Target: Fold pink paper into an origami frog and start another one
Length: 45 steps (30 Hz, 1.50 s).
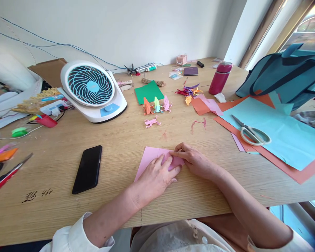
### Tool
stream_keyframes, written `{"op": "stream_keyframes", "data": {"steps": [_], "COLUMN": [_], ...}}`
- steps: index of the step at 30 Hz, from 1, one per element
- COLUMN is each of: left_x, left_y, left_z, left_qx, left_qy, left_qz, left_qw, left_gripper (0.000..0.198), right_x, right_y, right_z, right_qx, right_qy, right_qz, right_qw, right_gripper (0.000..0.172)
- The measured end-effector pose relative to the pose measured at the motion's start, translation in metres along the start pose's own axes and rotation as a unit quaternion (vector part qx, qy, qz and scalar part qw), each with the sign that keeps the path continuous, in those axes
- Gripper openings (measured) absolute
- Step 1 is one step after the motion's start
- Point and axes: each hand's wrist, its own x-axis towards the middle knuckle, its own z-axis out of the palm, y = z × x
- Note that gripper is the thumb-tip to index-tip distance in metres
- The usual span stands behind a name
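A sheet of pink paper [148, 158] lies on the wooden table in front of me, its right part folded over. My left hand [159, 174] rests across it with fingers spread, pressing it down and covering its lower part. At the fold on the right side, my right hand [195, 159] has its fingers bent together on the paper's edge. Beyond both hands lies a pink folded paper figure [152, 121]. Behind it stand an orange figure [147, 106], a pale green one [158, 105] and another pink one [166, 103].
A black phone [87, 169] lies to the left, below a white fan [93, 91]. Scissors [252, 132] sit on light blue paper [286, 140] at right. Further back are green paper [148, 91], a dark pink bottle [220, 77] and a teal bag [286, 75]. A red-handled knife [7, 176] lies far left.
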Motion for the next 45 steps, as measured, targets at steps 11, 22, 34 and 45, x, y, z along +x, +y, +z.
{"op": "stream_keyframes", "data": {"steps": [11,22,34,45], "left_x": [-0.015,-0.022,-0.023,-0.039], "left_y": [0.005,0.012,0.015,0.019], "left_z": [-0.009,-0.011,-0.016,-0.019], "left_qx": [0.012,0.006,0.010,0.038], "left_qy": [-0.022,-0.024,-0.015,-0.018], "left_qz": [-0.033,-0.069,-0.065,-0.070], "left_qw": [0.999,0.997,0.998,0.997], "left_gripper": [0.048,0.056,0.056,0.050], "right_x": [0.000,0.000,0.000,-0.001], "right_y": [-0.001,-0.005,-0.001,0.002], "right_z": [0.000,0.003,0.006,0.007], "right_qx": [-0.006,-0.034,-0.052,-0.065], "right_qy": [-0.003,0.005,0.006,0.014], "right_qz": [0.007,0.004,0.007,-0.008], "right_qw": [1.000,0.999,0.999,0.998], "right_gripper": [0.063,0.063,0.057,0.063]}}
